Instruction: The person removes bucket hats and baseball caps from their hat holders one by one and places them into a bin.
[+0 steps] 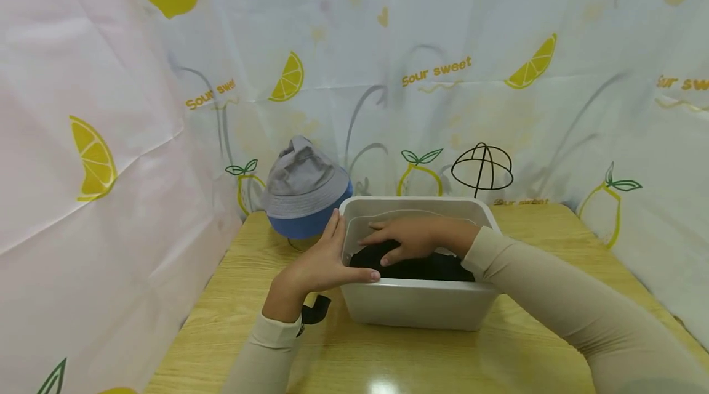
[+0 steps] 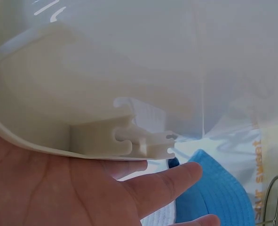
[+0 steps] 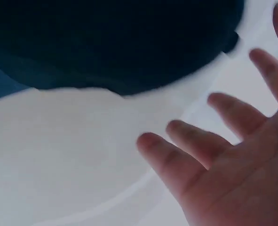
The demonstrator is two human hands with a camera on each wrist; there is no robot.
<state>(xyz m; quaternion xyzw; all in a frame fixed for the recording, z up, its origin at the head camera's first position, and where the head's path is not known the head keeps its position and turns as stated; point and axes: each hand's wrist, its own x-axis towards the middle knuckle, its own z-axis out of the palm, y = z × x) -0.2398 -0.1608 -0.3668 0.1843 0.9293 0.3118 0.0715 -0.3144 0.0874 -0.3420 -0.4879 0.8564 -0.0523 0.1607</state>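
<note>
A white plastic bin (image 1: 415, 305) stands on the table. In it lies a black item with a curved edge (image 1: 426, 268), perhaps a hat; its kind cannot be told. My right hand (image 1: 412, 237) reaches into the bin over this item, fingers spread, and in the right wrist view the fingertips (image 3: 150, 141) show apart from its dark edge. My left hand (image 1: 318, 268) rests against the bin's near left corner, thumb along the front rim and fingers straight along the left side. In the left wrist view the palm (image 2: 49, 188) lies under the rim.
Behind the bin on the left, a grey bucket hat (image 1: 301, 175) sits over a blue hat (image 1: 310, 221) on a stand. A bare black wire hat stand (image 1: 482, 166) rises behind the bin. Lemon-print cloth (image 1: 343, 31) hangs around the wooden table (image 1: 244, 283).
</note>
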